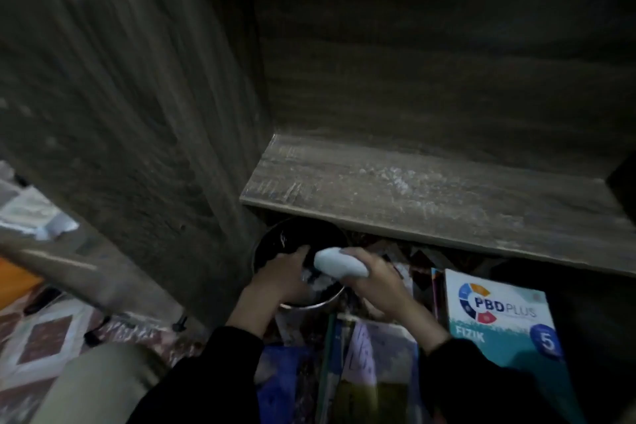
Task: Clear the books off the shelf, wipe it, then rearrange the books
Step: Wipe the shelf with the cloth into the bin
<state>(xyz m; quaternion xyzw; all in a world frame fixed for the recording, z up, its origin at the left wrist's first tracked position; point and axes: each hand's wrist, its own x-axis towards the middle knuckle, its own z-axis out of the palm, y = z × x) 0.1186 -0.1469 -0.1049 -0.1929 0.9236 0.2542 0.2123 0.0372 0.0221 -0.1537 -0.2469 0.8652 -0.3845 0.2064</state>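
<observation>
The wooden shelf board (pixel 430 189) holds no books and shows pale dust streaks. Below its front edge stands a dark round metal pot (pixel 292 241). My left hand (pixel 282 275) reaches into the pot and closes on something pale and wet-looking; what it is stays unclear. My right hand (pixel 375 279) grips a white bottle-like object (pixel 339 263), tipped over the pot. Books lie on the floor: a teal and white "PBD Plus Fizik 5" book (pixel 506 320) at the right and several others (pixel 371 365) under my forearms.
The cabinet's side panel (pixel 137 113) rises at the left, its back wall (pixel 430 62) dark. Patterned floor tiles (pixel 44 337) and an orange item (pixel 17 282) show at far left. My knee (pixel 96 385) is at the bottom left.
</observation>
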